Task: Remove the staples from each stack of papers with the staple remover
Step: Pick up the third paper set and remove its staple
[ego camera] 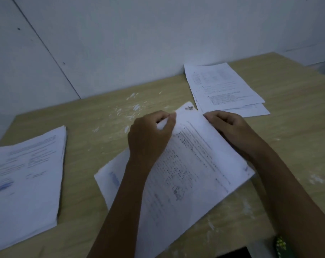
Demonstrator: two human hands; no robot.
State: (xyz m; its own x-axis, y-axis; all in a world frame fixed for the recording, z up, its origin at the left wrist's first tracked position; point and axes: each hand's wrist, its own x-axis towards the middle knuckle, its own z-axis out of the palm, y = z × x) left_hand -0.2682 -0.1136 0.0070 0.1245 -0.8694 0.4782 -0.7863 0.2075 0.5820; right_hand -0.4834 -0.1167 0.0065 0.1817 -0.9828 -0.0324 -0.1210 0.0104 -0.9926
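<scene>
The middle stack of papers [184, 168] lies on the wooden table [94, 112], closest to the person; the left hand [150, 135] has its fingers curled round the stack's top left edge; the right hand [230, 129] pinches its top right edge; a thick pile [25, 172] sits to the left of that stack; loose sheets [223, 86] lie beyond it, by the wall [120, 43].

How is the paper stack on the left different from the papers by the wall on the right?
The left stack is thick with squared edges; the right papers are a few fanned sheets. The left stack lies nearer the person, the right papers against the wall. Both are printed, on the table, untouched.
</scene>
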